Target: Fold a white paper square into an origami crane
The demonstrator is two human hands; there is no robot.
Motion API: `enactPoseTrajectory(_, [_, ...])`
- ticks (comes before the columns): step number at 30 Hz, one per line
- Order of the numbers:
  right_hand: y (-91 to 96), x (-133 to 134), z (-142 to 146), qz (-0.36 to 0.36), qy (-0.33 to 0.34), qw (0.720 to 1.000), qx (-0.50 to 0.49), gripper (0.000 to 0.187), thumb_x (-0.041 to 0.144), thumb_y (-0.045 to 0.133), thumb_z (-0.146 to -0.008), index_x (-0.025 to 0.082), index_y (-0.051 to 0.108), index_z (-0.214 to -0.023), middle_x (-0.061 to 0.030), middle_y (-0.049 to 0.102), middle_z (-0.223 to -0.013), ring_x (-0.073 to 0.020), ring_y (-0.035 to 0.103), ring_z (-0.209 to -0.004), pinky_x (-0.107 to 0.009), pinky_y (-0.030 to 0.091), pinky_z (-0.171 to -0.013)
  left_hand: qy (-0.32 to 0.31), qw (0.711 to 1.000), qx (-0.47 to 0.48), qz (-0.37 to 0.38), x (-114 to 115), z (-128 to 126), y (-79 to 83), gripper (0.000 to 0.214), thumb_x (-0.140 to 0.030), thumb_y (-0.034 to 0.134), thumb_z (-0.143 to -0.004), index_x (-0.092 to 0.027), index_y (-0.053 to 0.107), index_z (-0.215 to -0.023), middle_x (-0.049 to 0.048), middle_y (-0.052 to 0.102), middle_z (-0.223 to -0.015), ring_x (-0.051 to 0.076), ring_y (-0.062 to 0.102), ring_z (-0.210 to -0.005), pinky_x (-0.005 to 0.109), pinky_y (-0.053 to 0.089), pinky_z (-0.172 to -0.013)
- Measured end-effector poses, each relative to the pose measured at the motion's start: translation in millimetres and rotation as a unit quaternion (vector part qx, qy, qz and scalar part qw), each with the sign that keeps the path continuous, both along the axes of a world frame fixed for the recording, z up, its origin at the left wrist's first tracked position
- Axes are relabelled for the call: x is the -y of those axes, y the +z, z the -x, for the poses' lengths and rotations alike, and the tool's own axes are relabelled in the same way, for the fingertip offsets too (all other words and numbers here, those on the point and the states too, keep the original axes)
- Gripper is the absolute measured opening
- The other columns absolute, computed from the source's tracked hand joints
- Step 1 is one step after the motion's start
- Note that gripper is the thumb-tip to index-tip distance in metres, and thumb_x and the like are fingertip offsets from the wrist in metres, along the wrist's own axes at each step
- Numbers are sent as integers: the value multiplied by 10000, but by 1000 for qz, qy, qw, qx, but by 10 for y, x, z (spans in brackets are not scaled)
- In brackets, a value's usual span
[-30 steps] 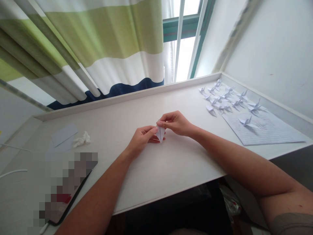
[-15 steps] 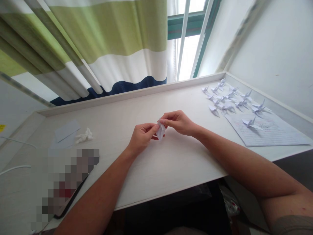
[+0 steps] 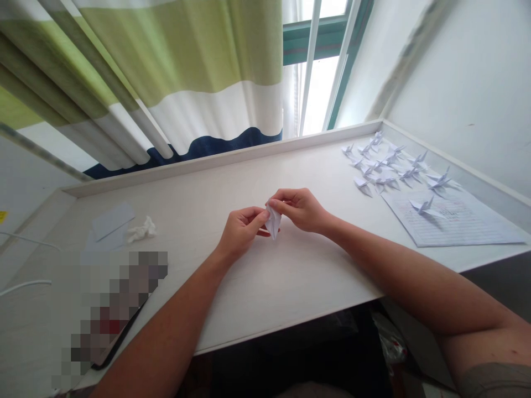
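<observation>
A small piece of folded white paper, diamond-shaped with a point facing down, is held between both hands above the desk. My left hand pinches its left side, thumb on the near face and some fingers behind it. My right hand grips the upper tip between thumb and forefinger. Parts of the paper are covered by the fingers. On the right of the desk stand several folded paper cranes, and one more paper crane sits on a lined, written sheet.
On the left lie flat paper squares, a crumpled white tissue and a blurred-out device with a dark edge. White cables run in from the left. A raised rim borders the desk below a striped curtain.
The folded paper has turned slightly in my fingers, and its upper tip is now more covered by my right thumb and forefinger. My left hand stays nearly in place.
</observation>
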State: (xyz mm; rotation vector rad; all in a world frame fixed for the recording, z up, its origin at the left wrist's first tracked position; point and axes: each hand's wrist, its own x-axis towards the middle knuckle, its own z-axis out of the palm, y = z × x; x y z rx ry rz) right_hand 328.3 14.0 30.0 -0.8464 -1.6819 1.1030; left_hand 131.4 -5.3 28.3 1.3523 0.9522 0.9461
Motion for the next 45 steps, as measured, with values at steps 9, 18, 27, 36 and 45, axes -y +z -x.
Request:
enactPoseTrajectory(9, [13,48,40,-20,-47,998,37,305,406,617,-995,179,647,-793,-12,685,-721,-130,599,-629,-273,502,-594,-4,1000,5,24,37,-67,-4,445,-553,882,-810,-140,782,-943,102,824,-840,265,815,-798,333,647,-668])
enactPoseTrajectory(18, [14,27,-12,19,30,999,18,310,458,744,-941,178,693,-820,-18,727,-750,-146,659,-678,-319,572,-694,-7,1000,13,25,19,-42,-17,378,-491,883,-811,-135,774,-877,91,811,-778,244,810,-764,312,628,-669])
enactPoseTrajectory(27, [-21,-30,-33,88,60,994,-18,303,454,840,-854,169,757,-791,-38,764,-774,-164,687,-732,-327,573,-710,-17,1000,-4,21,2,-17,-57,365,-476,887,-798,-142,749,-850,88,805,-759,245,811,-775,303,612,-674])
enactPoseTrajectory(36, [18,-28,-63,109,80,990,-29,336,476,855,-852,159,768,-782,-36,759,-753,-154,692,-714,-304,572,-689,-34,999,-11,15,8,-19,-71,406,-522,888,-812,-138,790,-903,106,824,-865,223,791,-803,296,608,-684])
enactPoseTrajectory(45, [18,-15,-51,73,86,993,-42,406,550,842,-859,171,727,-766,-27,745,-698,-161,688,-634,-314,574,-605,-58,998,1,5,12,-7,-69,361,-484,866,-843,-142,781,-921,104,821,-843,239,800,-807,333,623,-718])
